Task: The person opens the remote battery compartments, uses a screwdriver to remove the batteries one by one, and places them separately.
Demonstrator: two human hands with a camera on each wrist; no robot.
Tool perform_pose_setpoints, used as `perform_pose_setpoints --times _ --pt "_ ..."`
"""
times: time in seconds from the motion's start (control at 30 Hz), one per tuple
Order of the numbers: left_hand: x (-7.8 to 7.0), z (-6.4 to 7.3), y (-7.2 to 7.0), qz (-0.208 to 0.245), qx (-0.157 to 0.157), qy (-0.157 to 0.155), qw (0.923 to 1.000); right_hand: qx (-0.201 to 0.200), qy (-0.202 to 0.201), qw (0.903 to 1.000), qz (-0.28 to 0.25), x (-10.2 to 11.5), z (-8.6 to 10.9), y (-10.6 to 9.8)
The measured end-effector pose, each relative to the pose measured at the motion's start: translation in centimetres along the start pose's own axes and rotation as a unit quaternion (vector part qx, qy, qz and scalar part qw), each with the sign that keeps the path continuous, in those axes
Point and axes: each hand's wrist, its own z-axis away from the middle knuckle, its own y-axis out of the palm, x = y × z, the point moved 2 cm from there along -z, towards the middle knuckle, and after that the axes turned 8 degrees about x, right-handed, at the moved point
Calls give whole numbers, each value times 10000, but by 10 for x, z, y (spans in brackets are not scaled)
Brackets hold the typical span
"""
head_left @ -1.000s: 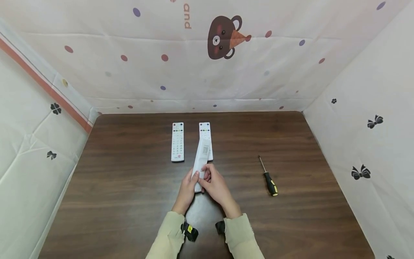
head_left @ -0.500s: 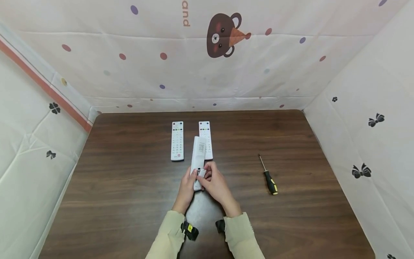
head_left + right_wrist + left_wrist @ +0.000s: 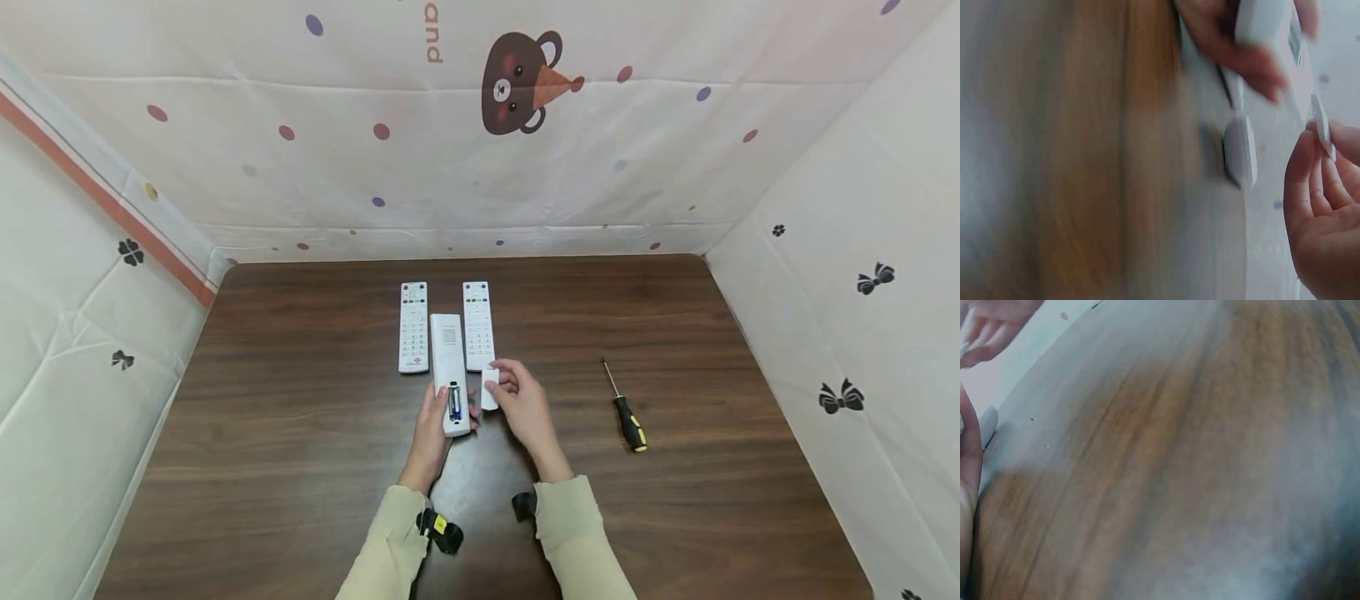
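Left hand (image 3: 430, 429) grips a long white plastic remote (image 3: 447, 358) face-down, apparently to expose its battery compartment (image 3: 453, 385); right hand (image 3: 527, 410) pinches a flat white cover (image 3: 489, 401).

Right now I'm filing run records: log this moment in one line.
left hand: holds remote, battery bay uncovered | right hand: pinches white cover | screwdriver: lying on table

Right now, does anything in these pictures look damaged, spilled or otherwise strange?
I see no spill or damage. Only the remote in the left hand stands out: its battery compartment is uncovered. The right hand pinches the cover, so it seems detached, not broken.
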Motion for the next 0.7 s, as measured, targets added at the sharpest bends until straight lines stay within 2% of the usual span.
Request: perform_pose_setpoints --times 0.13,0.3,0.47,0.7 --pt "2 -1 0 103 128 88 9998 -244 181 9987 417 -10 -11 -21" --pt "1 -2 0 142 175 85 9997 -349 326 9943 952 -20 -28 -44" --pt "1 -1 1 145 176 19 9997 -199 439 9912 1235 -26 -39 -59" --pt "0 -1 -1 61 241 26 9997 -86 722 9847 1585 -36 -38 -77"
